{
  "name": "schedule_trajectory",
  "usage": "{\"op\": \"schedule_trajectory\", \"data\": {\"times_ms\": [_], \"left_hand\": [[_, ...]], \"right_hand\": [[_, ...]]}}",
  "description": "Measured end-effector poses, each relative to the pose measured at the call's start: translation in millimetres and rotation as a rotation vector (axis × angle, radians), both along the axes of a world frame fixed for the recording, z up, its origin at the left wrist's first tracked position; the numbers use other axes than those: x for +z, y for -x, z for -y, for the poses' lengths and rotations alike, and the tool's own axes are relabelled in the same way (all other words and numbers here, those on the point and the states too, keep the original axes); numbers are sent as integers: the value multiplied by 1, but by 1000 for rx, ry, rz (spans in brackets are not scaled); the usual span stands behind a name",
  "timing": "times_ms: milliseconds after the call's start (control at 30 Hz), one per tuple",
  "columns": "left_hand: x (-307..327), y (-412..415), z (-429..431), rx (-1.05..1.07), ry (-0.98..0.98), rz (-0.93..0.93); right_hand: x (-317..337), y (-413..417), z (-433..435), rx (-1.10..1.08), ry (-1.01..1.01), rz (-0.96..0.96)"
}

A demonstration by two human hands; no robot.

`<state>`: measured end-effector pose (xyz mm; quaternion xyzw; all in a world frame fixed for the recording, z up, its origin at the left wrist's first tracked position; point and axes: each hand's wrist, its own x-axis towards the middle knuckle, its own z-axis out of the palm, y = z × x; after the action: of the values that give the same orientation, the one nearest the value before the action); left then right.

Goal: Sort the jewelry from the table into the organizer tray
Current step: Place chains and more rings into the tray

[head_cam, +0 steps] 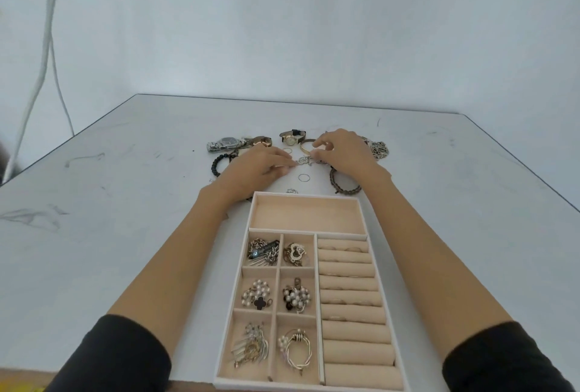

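Observation:
A beige organizer tray point(248, 271) lies near me on the table; its six small left compartments hold earrings and brooches, and thin rings sit in its right ring rolls. The wide far compartment point(307, 214) holds nothing. Beyond the tray, my left hand point(262, 164) and my right hand point(342, 151) meet over a small silver chain piece point(305, 160), both pinching it with their fingertips. Around them lie a thin ring point(303, 177), a gold bangle point(306, 144) and a small silver piece point(292, 191).
Farther back are a steel watch point(224, 142), a rose-gold watch point(262, 141), a small black-strapped watch point(291, 137), a black bead bracelet point(219, 163), a braided brown bracelet point(343, 183) and a chain heap point(378, 148). White cables point(40, 71) hang at left.

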<state>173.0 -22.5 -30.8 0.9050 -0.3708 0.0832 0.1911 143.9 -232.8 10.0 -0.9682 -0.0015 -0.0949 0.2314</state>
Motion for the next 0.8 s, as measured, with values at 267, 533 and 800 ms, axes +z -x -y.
{"op": "schedule_trajectory", "data": {"times_ms": [267,533,800], "left_hand": [[-3,2,5,29,29,104],[-1,2,4,6,42,69],[1,5,8,43,212,-26]], "right_hand": [[-6,-6,-4,-13,89,53],[6,-5,1,-38,-190,52],[24,1,5,-10,-589,-22]]}}
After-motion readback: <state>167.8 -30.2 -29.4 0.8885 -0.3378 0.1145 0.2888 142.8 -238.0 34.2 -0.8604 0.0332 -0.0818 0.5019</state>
